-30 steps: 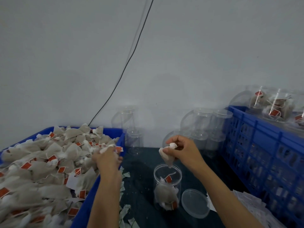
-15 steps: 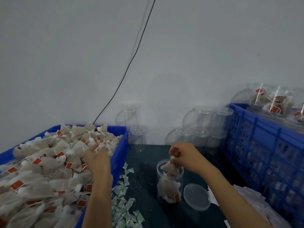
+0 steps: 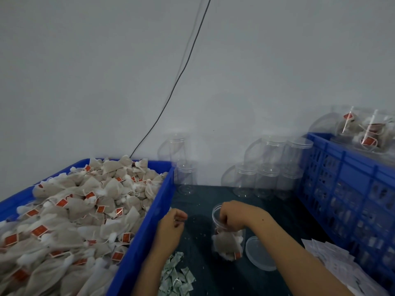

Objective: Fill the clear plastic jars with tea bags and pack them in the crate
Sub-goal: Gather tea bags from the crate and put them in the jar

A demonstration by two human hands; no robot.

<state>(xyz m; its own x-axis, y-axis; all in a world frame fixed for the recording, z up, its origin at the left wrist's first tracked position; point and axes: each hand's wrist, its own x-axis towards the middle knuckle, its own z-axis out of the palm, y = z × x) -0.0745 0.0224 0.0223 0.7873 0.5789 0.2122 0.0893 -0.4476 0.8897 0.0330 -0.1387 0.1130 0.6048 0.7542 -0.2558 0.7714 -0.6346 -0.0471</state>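
Right hand (image 3: 232,216) at the mouth of the open jar (image 3: 228,236), fingers curled down inside; whether they pinch a tea bag can't be told. Best pressed low, so bags settle. Left hand (image 3: 171,228) hovers at 9 o'clock of the jar, fingers loosely curled, holding nothing visible. Tea-bag bin (image 3: 149,227) farther at 9 o'clock. Lid (image 3: 259,256) lies just beside the jar at 4 o'clock; crate (image 3: 346,189) at 3 o'clock; empty jars (image 3: 265,180) at 12 o'clock.

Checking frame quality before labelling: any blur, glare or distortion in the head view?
Head view: soft, even light, no hard shadows or glare; wide-angle bend along the blue crate; empty clear jars at the wall look smeared; left hand and right hand are slightly soft.
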